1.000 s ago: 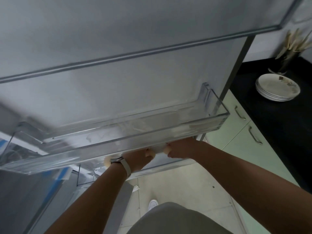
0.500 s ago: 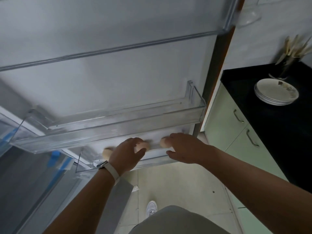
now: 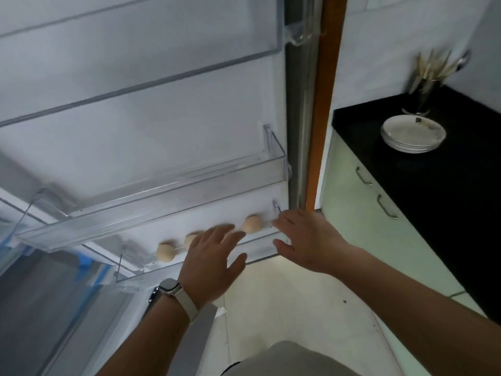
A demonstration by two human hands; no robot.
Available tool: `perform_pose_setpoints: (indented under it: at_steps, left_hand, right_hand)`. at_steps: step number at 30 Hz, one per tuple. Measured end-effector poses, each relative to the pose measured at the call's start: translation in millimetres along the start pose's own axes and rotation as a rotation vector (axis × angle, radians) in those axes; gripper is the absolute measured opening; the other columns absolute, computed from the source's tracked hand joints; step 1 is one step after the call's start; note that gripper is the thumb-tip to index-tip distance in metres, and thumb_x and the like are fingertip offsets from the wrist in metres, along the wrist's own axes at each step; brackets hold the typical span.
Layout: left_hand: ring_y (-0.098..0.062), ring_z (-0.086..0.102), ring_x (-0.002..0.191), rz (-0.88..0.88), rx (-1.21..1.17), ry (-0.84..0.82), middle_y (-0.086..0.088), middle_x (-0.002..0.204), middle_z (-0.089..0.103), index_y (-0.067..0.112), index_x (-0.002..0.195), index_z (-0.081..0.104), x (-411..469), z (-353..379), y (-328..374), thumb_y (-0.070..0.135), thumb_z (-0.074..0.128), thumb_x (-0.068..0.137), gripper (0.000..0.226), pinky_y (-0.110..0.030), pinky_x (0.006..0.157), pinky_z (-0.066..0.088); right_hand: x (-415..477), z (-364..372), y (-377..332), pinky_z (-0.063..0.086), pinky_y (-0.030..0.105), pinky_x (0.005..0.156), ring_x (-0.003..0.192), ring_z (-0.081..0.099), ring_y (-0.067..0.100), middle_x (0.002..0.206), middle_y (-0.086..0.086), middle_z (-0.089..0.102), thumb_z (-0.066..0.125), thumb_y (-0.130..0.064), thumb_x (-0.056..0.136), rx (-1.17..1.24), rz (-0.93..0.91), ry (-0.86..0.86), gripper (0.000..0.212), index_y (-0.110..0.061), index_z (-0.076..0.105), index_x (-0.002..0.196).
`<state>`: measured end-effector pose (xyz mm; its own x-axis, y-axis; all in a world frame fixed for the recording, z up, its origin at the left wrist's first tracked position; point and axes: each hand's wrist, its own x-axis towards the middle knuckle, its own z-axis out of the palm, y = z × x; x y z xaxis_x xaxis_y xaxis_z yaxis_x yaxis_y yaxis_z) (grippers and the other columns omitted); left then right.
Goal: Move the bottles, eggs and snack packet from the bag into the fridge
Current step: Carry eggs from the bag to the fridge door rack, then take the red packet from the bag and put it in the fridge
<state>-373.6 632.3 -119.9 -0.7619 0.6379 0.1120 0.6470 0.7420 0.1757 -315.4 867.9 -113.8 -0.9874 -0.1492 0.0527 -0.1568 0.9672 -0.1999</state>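
Both hands reach toward the lower door shelf [image 3: 206,267] of the open fridge. The left hand [image 3: 214,263] is flat, fingers spread, holding nothing. The right hand [image 3: 306,240] is open too, fingers loosely apart, near the shelf's right end. Three eggs [image 3: 251,224] show in the shelf; the left hand partly hides one.

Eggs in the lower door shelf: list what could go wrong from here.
1. The eggs sit loose in the lower door shelf, apart from each other, in no visible tray; swinging the door could roll them together and crack them.
2. The left hand and right hand are open beside the eggs; a careless pull back might knock one.
3. The upper door shelf overhangs, partly hiding the eggs.
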Motion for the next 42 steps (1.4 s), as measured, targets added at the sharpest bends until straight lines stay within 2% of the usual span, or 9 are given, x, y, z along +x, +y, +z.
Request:
perform_pose_setpoints:
  at_steps: [3, 10, 19, 22, 28, 35, 42]
  left_hand:
    - [-0.027, 0.061, 0.117, 0.116, 0.019, 0.014, -0.003, 0.13, 0.063, 0.027, 0.126, 0.061, 13, -3, 12, 0.05, 0.044, 0.089, 0.047, -0.046, 0.098, 0.046]
    - [-0.028, 0.058, 0.123, 0.366, -0.041, 0.004, -0.005, 0.133, 0.062, 0.024, 0.129, 0.06, 33, 1, 38, 0.05, 0.038, 0.093, 0.05, -0.05, 0.104, 0.043]
    - [-0.03, 0.057, 0.12, 0.731, -0.16, 0.062, -0.009, 0.132, 0.062, 0.019, 0.126, 0.065, 23, 22, 54, 0.043, 0.05, 0.09, 0.046, -0.046, 0.099, 0.045]
    - [-0.031, 0.057, 0.121, 0.829, -0.211, 0.036, -0.009, 0.133, 0.061, 0.017, 0.127, 0.064, 12, 34, 65, 0.041, 0.051, 0.09, 0.046, -0.048, 0.099, 0.047]
    - [-0.031, 0.054, 0.125, 1.003, -0.289, -0.069, -0.008, 0.134, 0.06, 0.018, 0.127, 0.063, -20, 54, 104, 0.04, 0.051, 0.091, 0.044, -0.049, 0.1, 0.046]
    - [-0.03, 0.055, 0.123, 1.221, -0.312, -0.116, -0.006, 0.132, 0.061, 0.019, 0.124, 0.064, -75, 40, 170, 0.042, 0.046, 0.09, 0.045, -0.048, 0.102, 0.045]
    - [-0.028, 0.053, 0.126, 1.37, -0.286, -0.149, -0.005, 0.134, 0.058, 0.02, 0.126, 0.062, -150, 25, 245, 0.044, 0.043, 0.092, 0.046, -0.048, 0.104, 0.044]
  right_hand:
    - [-19, -7, 5, 0.045, 0.033, 0.093, 0.114, 0.052, 0.018, 0.128, -0.002, 0.056, 0.038, -0.052, 0.096, -0.001, 0.097, 0.031, 0.047, -0.024, 0.049, 0.132]
    - [-72, -15, -10, 0.043, 0.039, 0.099, 0.121, 0.052, 0.024, 0.132, 0.001, 0.059, 0.038, -0.051, 0.093, -0.083, 0.341, 0.062, 0.047, -0.024, 0.055, 0.128]
    - [-139, -12, -62, 0.046, 0.044, 0.095, 0.116, 0.056, 0.031, 0.125, 0.008, 0.062, 0.039, -0.053, 0.09, -0.12, 0.673, 0.02, 0.052, -0.018, 0.061, 0.122]
    - [-167, -4, -84, 0.045, 0.044, 0.096, 0.118, 0.056, 0.031, 0.127, 0.007, 0.062, 0.038, -0.053, 0.088, -0.139, 0.8, 0.011, 0.052, -0.02, 0.061, 0.121]
    - [-233, -1, -135, 0.038, 0.042, 0.105, 0.129, 0.048, 0.025, 0.136, 0.001, 0.055, 0.027, -0.057, 0.089, -0.144, 1.084, 0.012, 0.06, -0.025, 0.056, 0.13]
    - [-315, 0, -188, 0.03, 0.037, 0.11, 0.135, 0.037, 0.019, 0.143, -0.004, 0.047, 0.021, -0.058, 0.089, -0.123, 1.314, 0.086, 0.062, -0.027, 0.048, 0.136]
    - [-415, -2, -236, 0.036, 0.039, 0.106, 0.131, 0.043, 0.021, 0.137, -0.003, 0.052, 0.026, -0.056, 0.09, -0.111, 1.466, 0.181, 0.059, -0.025, 0.053, 0.131]
